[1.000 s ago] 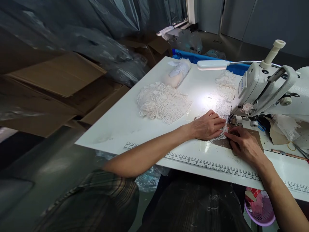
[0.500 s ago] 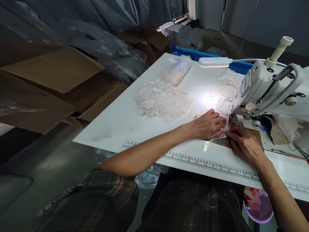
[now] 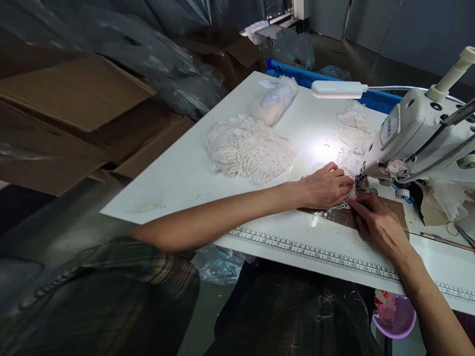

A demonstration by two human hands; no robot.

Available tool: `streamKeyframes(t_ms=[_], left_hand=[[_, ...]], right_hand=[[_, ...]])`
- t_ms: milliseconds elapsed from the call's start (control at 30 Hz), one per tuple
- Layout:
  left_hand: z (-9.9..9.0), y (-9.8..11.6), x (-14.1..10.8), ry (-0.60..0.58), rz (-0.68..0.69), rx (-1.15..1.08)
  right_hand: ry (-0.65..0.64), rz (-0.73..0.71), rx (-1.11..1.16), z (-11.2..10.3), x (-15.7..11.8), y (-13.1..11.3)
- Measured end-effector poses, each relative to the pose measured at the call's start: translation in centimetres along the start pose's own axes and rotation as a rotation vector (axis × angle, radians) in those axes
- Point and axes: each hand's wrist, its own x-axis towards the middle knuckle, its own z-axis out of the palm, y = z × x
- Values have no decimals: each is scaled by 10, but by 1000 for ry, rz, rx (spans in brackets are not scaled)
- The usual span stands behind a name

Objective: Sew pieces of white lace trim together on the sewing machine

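White lace fabric (image 3: 343, 203) lies under the needle area of a white sewing machine (image 3: 411, 121), and more of it spreads behind. My left hand (image 3: 326, 188) rests on the lace just left of the presser foot, its fingers bent together and gripping it. In front of the foot, my right hand (image 3: 380, 222) pinches the near edge of the lace between thumb and forefinger. The fingertips of both hands almost meet there. Beneath them is a brown plate (image 3: 343, 217) on the table. A fanned pile of lace pieces (image 3: 250, 151) sits left of my left hand.
A wrapped pale roll (image 3: 276, 101) lies behind the pile. A lamp (image 3: 338, 89) hangs over the white table (image 3: 166, 185), which has a printed ruler along its front edge. Scissors (image 3: 463, 236) and a pencil-like stick (image 3: 445, 241) are at right. Cardboard boxes (image 3: 74, 94) stand left; a purple basket (image 3: 399, 321) is below.
The view has shifted slightly, so the machine appears further right. Both hands keep their hold on the lace, with the left forearm stretched out a little straighter.
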Motion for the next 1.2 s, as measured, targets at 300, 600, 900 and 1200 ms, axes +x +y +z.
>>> streamKeyframes(t_ms=[300, 600, 900, 1200], left_hand=[[7, -2, -4, 104, -5, -38], [13, -4, -5, 132, -20, -137], [14, -5, -6, 90, -37, -170], [14, -6, -6, 39, -55, -197]], right_hand=[[-8, 22, -44, -4, 4, -3], [38, 31, -1, -2, 3, -2], [95, 28, 37, 1, 3, -1], [54, 93, 67, 2, 3, 1]])
